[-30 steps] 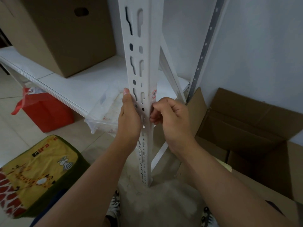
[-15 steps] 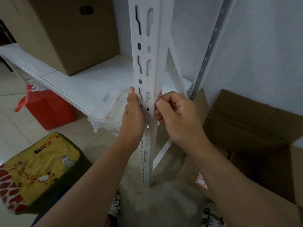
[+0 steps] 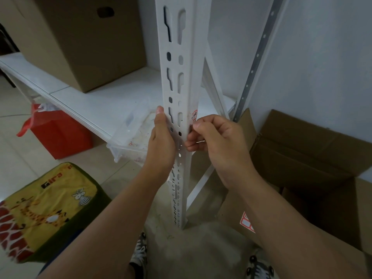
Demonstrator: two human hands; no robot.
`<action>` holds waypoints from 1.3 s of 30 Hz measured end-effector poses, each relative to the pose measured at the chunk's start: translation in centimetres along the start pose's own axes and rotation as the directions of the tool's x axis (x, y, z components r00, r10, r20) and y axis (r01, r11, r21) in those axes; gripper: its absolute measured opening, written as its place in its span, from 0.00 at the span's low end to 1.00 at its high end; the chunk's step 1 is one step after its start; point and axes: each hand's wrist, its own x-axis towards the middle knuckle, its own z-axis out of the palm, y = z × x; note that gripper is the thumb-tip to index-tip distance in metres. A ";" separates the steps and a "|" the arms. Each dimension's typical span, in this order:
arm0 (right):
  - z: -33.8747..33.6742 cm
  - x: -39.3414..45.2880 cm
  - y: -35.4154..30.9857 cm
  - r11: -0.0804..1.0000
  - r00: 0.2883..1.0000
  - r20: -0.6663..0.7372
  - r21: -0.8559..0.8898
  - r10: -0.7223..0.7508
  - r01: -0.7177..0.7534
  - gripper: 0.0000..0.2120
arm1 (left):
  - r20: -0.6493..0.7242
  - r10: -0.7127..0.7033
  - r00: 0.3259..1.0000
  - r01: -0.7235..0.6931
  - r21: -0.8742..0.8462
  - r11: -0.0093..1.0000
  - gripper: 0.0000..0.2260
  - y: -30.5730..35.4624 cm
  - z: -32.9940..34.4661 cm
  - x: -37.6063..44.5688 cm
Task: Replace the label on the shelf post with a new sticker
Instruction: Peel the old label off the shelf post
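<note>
The left hand point(image 3: 161, 141) rests flat, fingers straight, against the white slotted metal shelf post point(image 3: 178, 81). The right hand point(image 3: 219, 141), fingers curled, pinches the small red-bordered paper label point(image 3: 194, 115) stuck on the post's right face.

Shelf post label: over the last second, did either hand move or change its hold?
Barely. The right hand stays curled at the post's right edge, fingertips just under the label, which remains stuck on. The left hand still braces the shelf post from the left. The sticker sheet on the cardboard has come into view.
</note>
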 end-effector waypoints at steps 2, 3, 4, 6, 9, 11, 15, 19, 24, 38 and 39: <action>0.0 0.2 -0.2 0.999 1.000 -0.001 -0.032 0.003 -0.003 0.07 | 0.007 0.000 1.000 0.000 -0.001 1.000 0.24 0.0 0.0 0.0; -0.1 0.3 -0.3 0.999 1.000 0.002 -0.046 0.003 -0.003 0.07 | 0.010 0.002 1.000 -0.002 -0.001 1.000 0.24 0.1 0.0 -0.1; -0.1 0.4 -0.5 0.998 1.000 0.007 -0.065 -0.001 0.002 0.07 | 0.013 0.007 1.000 -0.007 -0.002 1.000 0.24 0.0 0.1 0.0; -0.1 0.5 -0.6 0.995 1.000 0.009 -0.099 -0.018 0.019 0.08 | 0.008 0.017 1.000 -0.017 0.001 1.000 0.25 -0.1 0.1 0.0; 0.1 0.5 -0.6 0.994 1.000 -0.010 -0.107 -0.025 0.024 0.08 | -0.005 0.025 1.000 -0.025 -0.005 1.000 0.26 -0.3 0.1 0.1; 0.0 0.6 -0.3 0.999 0.999 -0.024 -0.020 0.043 -0.044 0.08 | 0.000 0.024 1.000 -0.024 0.005 1.000 0.26 -0.4 0.0 0.1; -0.6 0.9 0.0 0.948 0.981 0.067 0.250 0.184 -0.195 0.11 | 0.020 0.008 1.000 -0.008 -0.003 1.000 0.23 -0.3 -0.2 0.1; -0.8 0.9 -0.1 0.942 0.979 0.103 0.274 0.173 -0.195 0.12 | 0.042 0.013 0.999 -0.013 0.006 1.000 0.23 -0.1 -0.1 0.0; -0.7 1.0 0.1 0.964 0.987 0.090 0.217 0.135 -0.152 0.11 | 0.039 0.020 0.999 -0.021 0.032 0.999 0.24 -0.2 -0.2 0.2; -2.0 0.3 0.8 0.908 0.986 0.144 0.395 0.088 -0.138 0.09 | -0.215 0.444 0.870 -0.433 0.098 0.896 0.07 0.0 -0.4 -1.6; -2.1 0.2 0.8 0.910 0.984 0.154 0.390 0.088 -0.142 0.09 | -0.226 0.505 0.833 -0.489 0.126 0.863 0.08 -0.1 -0.5 -1.7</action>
